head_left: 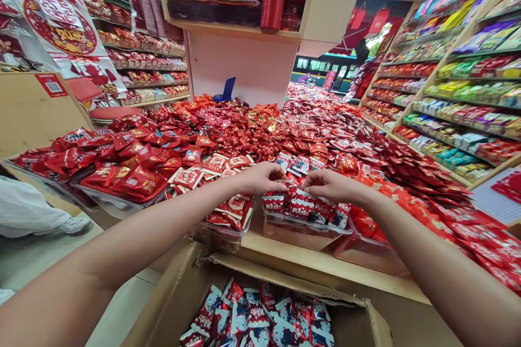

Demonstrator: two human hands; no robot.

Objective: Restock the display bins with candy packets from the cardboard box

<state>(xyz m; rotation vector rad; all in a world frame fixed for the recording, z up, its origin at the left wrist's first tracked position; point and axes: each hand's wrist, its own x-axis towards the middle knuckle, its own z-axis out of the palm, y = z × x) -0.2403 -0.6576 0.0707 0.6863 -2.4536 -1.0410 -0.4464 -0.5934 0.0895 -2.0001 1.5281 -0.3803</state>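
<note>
Over a clear plastic tray (307,226) of red-and-white snack packets (302,207), my two hands work close together. My left hand (266,178) is closed, thumb and fingers pinched at a packet's edge at the tray's left side. A short gap to the right, my right hand (328,183) also pinches at a packet with curled fingers. Whether both grip the same packet is hard to make out. Below them, an open cardboard box (285,276) contains several more packets (258,314) with the same red, white and dark print.
Trays of cream-and-red packets (234,211) and large red packets (140,180) stand to the left. Orange-red packets (368,222) lie right. Heaped red sweets stretch behind, below an overhead cabinet (244,24). Stocked shelves (468,87) line the right. A person's leg (32,209) shows at left.
</note>
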